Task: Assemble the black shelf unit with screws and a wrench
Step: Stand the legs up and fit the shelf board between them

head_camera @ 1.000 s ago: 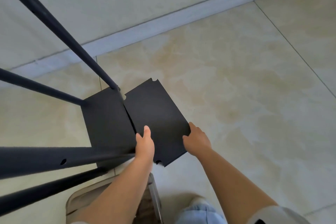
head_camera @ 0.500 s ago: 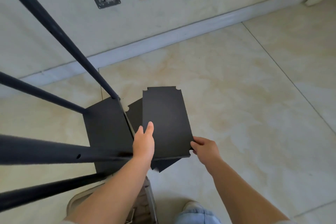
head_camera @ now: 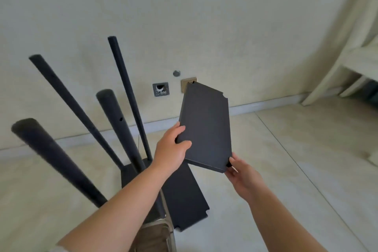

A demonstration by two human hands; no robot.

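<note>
Bottom shelf (head_camera: pixel 131 176) carries four upright poles (head_camera: pixel 120 112). Left hand (head_camera: pixel 171 149) and right hand (head_camera: pixel 239 174) grip a loose shelf panel (head_camera: pixel 206 127) in the air beside them; another panel (head_camera: pixel 184 196) lies on the floor (head_camera: pixel 286 170). Upper shelves unfitted; no screws or wrench visible.

Matte black shelf panel (head_camera: pixel 206 127), black poles (head_camera: pixel 126 88), mottled beige floor (head_camera: pixel 286 170).

I have one head-worn view, angled forward and down toward the wall (head_camera: pixel 184 16) and floor (head_camera: pixel 286 170), close above both forearms.
</note>
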